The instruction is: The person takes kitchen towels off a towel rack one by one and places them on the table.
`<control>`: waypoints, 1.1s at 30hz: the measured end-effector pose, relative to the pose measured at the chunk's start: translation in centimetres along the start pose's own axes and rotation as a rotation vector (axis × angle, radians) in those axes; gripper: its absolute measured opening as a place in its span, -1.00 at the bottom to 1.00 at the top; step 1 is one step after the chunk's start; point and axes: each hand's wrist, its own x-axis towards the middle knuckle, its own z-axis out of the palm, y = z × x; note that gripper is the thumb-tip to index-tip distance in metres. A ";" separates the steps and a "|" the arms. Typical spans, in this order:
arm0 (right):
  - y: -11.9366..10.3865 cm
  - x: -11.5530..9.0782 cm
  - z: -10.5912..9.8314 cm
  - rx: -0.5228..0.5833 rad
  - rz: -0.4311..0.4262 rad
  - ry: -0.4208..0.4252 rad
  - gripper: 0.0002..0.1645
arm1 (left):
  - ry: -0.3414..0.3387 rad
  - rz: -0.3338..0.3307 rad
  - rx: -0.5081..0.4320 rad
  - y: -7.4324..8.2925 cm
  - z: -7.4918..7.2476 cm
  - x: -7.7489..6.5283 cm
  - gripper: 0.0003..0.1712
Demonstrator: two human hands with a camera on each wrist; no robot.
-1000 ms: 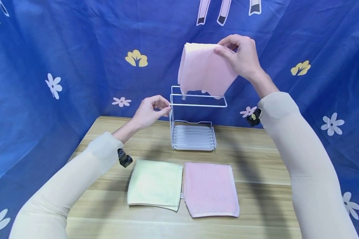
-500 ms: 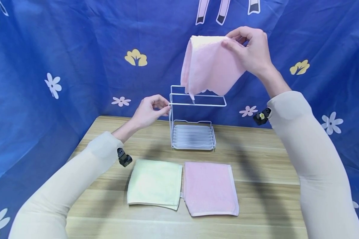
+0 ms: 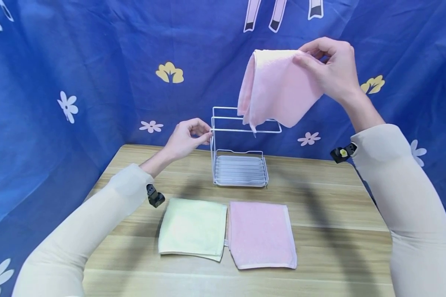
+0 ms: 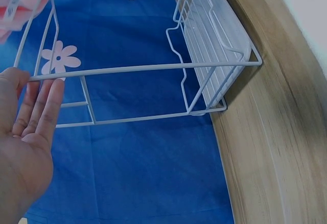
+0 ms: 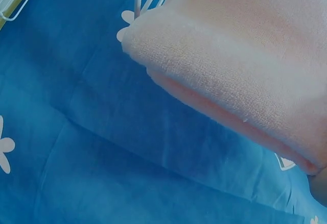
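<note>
My right hand (image 3: 336, 68) pinches a folded pink towel (image 3: 286, 88) by its upper right corner, up above the table. The towel's lower edge overlaps the upper bars of a white wire rack (image 3: 234, 130) in the head view. In the right wrist view the towel's fluffy folded layers (image 5: 219, 76) fill the upper right. My left hand (image 3: 186, 138) pinches the rack's upper left corner between thumb and fingers; the left wrist view shows these fingers at the wire upright (image 4: 143, 68). Part of the towel with a small label (image 4: 14, 2) appears there too.
Nearer me on the wooden table (image 3: 327, 255) lie a folded pale green towel (image 3: 193, 229) and a second folded pink towel (image 3: 262, 235), side by side. A white slatted tray (image 3: 241, 171) forms the rack's base. Blue flowered cloth (image 3: 115, 74) hangs behind and at both sides.
My right hand has moved right with the pink towel, rising a little and then lowering slightly. The left hand stays at the rack's corner, and the rack stands still.
</note>
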 end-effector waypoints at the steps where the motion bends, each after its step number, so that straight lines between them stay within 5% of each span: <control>1: 0.1 -0.2 -0.2 -0.001 0.000 0.004 -0.64 | 0.000 0.000 0.001 0.0 0.0 0.0 -0.80; 33: 3.5 -8.6 -6.4 0.031 0.002 0.055 -0.78 | 0.013 -0.009 -0.004 -0.1 -0.2 -0.3 -0.81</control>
